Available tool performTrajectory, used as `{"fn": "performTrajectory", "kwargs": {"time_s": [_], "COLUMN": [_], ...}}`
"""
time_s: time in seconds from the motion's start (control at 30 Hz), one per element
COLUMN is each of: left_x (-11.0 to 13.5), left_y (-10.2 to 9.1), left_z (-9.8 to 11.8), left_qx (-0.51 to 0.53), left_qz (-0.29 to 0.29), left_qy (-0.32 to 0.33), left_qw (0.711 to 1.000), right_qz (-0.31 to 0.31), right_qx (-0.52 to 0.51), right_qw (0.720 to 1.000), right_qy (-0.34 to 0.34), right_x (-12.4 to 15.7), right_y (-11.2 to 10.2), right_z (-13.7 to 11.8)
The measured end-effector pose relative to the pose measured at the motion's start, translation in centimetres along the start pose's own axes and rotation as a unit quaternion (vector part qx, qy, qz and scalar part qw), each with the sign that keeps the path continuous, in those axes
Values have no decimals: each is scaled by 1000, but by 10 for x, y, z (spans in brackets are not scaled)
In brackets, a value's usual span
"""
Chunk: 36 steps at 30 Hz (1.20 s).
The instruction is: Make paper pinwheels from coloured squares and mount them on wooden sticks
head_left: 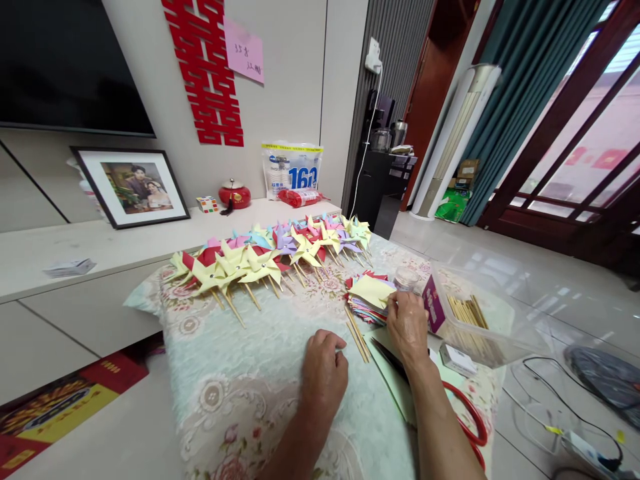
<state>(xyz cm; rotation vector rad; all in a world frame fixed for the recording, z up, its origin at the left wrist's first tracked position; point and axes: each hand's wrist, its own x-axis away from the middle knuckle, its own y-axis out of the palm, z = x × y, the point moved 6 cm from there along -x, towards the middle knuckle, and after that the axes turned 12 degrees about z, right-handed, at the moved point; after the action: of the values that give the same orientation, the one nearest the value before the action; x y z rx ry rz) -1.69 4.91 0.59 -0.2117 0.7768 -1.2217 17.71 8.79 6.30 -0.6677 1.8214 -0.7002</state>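
My right hand (pixel 407 321) reaches to a stack of cut coloured paper (pixel 367 313), its fingertips pinching the right edge of the pale yellow paper (pixel 371 291) on top. Over the floral tablecloth, my left hand (pixel 326 363) has its fingers curled in, and nothing shows in it. Between the hands lie a few thin wooden sticks (pixel 357 335). Scissors with red handles (pixel 473 417) rest on light green paper (pixel 387 367), partly hidden under my right forearm. Finished paper pinwheels (pixel 260 263) on sticks, in several colours, cover the far side of the table.
An open clear plastic box (pixel 500 337) with wooden sticks (pixel 470 312) stands at the right edge. Near it are a small round clear container (pixel 406 279) and a small white box (pixel 457 360). Behind the table, a white cabinet (pixel 120 250) carries a framed photo (pixel 133 187) and a red jar (pixel 234 195).
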Motion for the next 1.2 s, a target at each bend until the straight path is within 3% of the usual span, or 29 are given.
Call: {"fn": "performTrajectory", "kwargs": {"time_s": [0.2,0.53,0.87,1.03,1.2], "left_x": [1,1,2,3,-2], "left_y": [-1,-1,0,3,26], "left_z": [0,3,5,29,57], "left_qx": [2,-7,-37,-28,-108], "left_qz": [2,-10,-7,-9,-22], "left_qy": [1,-4,14,80,115], "left_qw": [1000,1000,999,996,987], "right_qz": [32,-18,-27,-39,-43], "right_qx": [-23,-49,-33,-26,-34], "right_qw": [999,998,999,998,998], "right_qy": [2,25,30,34,34], "right_x": [-3,-1,-2,-2,-1], "right_y": [-3,-2,-3,-1,0], "right_z": [4,7,7,8,7]}}
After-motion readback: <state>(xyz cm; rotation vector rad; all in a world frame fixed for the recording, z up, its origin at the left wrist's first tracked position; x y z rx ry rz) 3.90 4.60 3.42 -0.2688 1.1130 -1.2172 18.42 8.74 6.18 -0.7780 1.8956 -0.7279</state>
